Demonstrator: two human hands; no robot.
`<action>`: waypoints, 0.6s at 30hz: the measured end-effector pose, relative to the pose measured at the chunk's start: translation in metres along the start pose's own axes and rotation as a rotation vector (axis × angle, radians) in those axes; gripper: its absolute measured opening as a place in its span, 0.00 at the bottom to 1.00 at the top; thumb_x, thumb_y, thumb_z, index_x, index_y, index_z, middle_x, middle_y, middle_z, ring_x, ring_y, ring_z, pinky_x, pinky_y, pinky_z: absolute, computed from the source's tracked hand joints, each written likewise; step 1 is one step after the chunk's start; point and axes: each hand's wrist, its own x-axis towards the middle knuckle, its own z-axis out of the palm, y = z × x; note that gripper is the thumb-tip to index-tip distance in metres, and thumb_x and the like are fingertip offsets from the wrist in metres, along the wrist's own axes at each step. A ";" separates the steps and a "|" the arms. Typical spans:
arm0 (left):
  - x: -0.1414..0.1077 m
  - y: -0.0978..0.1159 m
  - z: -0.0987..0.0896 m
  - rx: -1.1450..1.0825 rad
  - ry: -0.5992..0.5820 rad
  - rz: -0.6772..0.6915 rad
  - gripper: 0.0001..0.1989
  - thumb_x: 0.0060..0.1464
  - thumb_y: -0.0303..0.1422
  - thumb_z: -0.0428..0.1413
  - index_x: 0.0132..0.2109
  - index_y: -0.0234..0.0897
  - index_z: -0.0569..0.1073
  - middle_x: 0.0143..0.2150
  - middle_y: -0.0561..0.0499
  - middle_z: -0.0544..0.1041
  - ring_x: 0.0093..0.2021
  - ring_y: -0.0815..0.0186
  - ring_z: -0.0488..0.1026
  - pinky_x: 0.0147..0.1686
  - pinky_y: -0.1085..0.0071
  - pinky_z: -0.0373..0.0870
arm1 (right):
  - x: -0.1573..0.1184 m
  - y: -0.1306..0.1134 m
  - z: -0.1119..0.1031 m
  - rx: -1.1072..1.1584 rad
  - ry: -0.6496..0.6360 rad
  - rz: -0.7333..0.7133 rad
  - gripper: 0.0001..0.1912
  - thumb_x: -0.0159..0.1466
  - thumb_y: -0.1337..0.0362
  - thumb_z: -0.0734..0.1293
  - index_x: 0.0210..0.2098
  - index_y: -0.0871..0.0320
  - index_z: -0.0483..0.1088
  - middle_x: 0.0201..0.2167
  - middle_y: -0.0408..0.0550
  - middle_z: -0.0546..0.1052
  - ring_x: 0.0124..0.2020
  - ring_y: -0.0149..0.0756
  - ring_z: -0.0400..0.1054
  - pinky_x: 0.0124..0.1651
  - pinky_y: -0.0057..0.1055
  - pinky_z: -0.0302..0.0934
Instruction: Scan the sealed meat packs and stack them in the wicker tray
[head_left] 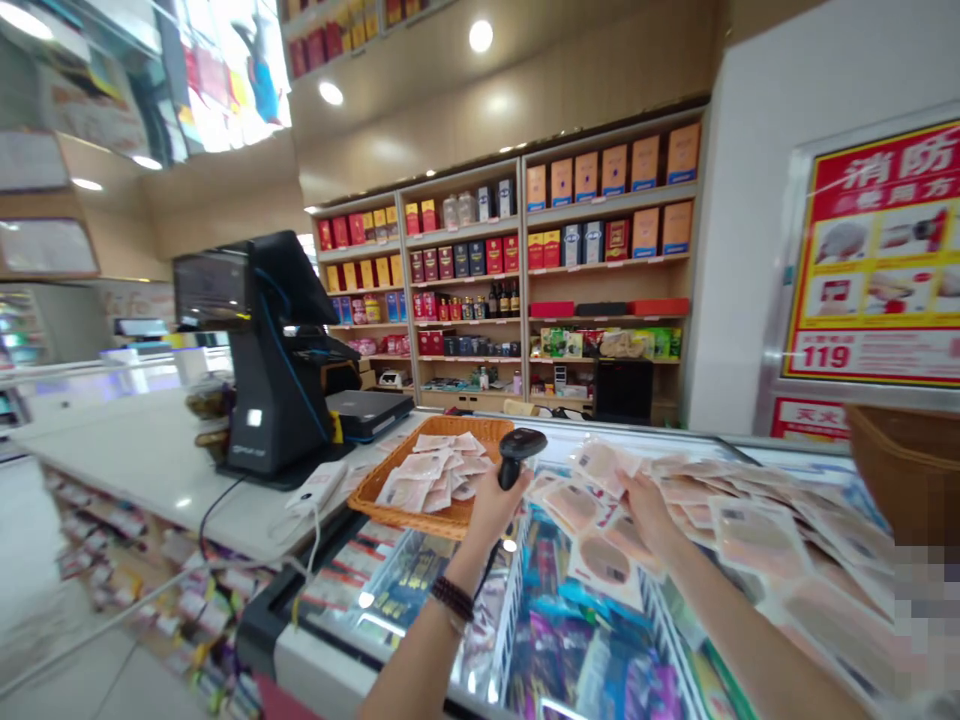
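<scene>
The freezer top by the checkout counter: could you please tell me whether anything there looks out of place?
Yes: pale sealed packets lie loose and overlapping across the glass freezer top, around the right hand, outside the woven tray that holds others. Strewn like that, uncontained, they look odd.

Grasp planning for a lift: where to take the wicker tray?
Take the raised woven rim of the wicker tray on its near long edge, left of centre, coming from above on the person's side. The flat packets heap mid-tray, leaving that rim bare; the left hand, gripping a black barcode scanner, sits by the right end.
</scene>
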 end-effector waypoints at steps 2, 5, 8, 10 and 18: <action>0.003 0.014 -0.026 0.020 0.074 0.018 0.24 0.48 0.53 0.70 0.36 0.41 0.71 0.20 0.60 0.66 0.17 0.70 0.65 0.20 0.73 0.68 | 0.008 -0.008 0.029 0.036 -0.026 0.033 0.10 0.55 0.52 0.73 0.32 0.48 0.73 0.27 0.49 0.82 0.39 0.54 0.83 0.41 0.46 0.80; 0.005 0.030 -0.068 0.081 0.187 0.046 0.22 0.49 0.50 0.70 0.35 0.40 0.71 0.18 0.60 0.66 0.17 0.70 0.65 0.18 0.74 0.64 | 0.013 -0.024 0.083 0.047 -0.131 0.034 0.09 0.55 0.55 0.74 0.33 0.49 0.74 0.30 0.48 0.83 0.38 0.50 0.82 0.40 0.43 0.80; 0.004 0.040 -0.110 0.166 0.322 0.066 0.22 0.50 0.51 0.69 0.33 0.40 0.70 0.17 0.59 0.66 0.16 0.70 0.64 0.18 0.75 0.62 | 0.008 -0.036 0.141 0.025 -0.212 0.083 0.08 0.56 0.57 0.73 0.35 0.50 0.75 0.32 0.48 0.85 0.37 0.46 0.81 0.36 0.37 0.78; 0.001 0.042 -0.134 0.192 0.395 0.073 0.23 0.48 0.52 0.69 0.32 0.40 0.70 0.17 0.58 0.67 0.16 0.70 0.64 0.18 0.75 0.63 | 0.001 -0.040 0.180 0.018 -0.234 0.118 0.07 0.56 0.59 0.72 0.35 0.51 0.75 0.31 0.48 0.84 0.34 0.43 0.81 0.33 0.34 0.76; -0.023 0.042 -0.191 0.209 0.488 0.049 0.29 0.43 0.59 0.70 0.33 0.40 0.71 0.15 0.58 0.67 0.15 0.69 0.65 0.18 0.73 0.66 | -0.027 -0.028 0.298 -0.015 -0.434 0.075 0.29 0.54 0.62 0.74 0.56 0.52 0.75 0.38 0.51 0.86 0.36 0.46 0.82 0.37 0.40 0.79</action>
